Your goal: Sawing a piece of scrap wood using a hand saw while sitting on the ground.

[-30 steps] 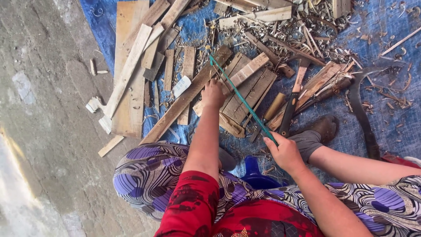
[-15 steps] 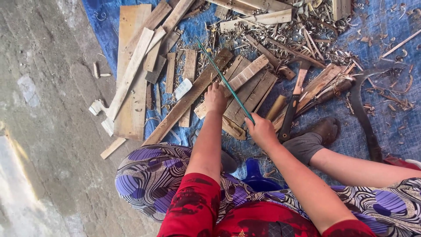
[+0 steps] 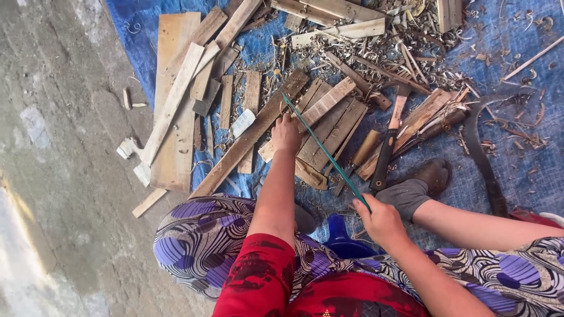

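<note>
Head view, looking down. Two bare hands in frame, both the person's own. Right hand (image 3: 382, 222) closed around the near end of one thin green strip (image 3: 326, 154); strip runs diagonally up and left across the wood pile. Left hand (image 3: 286, 134) rests fingers-down on the pile, pressing the strip about midway against a flat wooden slat (image 3: 329, 126); fingers curled, whether they actually grip the strip I cannot tell. One long plank (image 3: 249, 135) lies diagonally just left of that hand. One wide pale board (image 3: 173, 100) farther left. One dark-handled tool (image 3: 388, 147) lies right of the strip. One curved dark blade (image 3: 482, 152) well right. All on one blue tarp (image 3: 505, 53), strewn with shavings; loose slats too many to count
</note>
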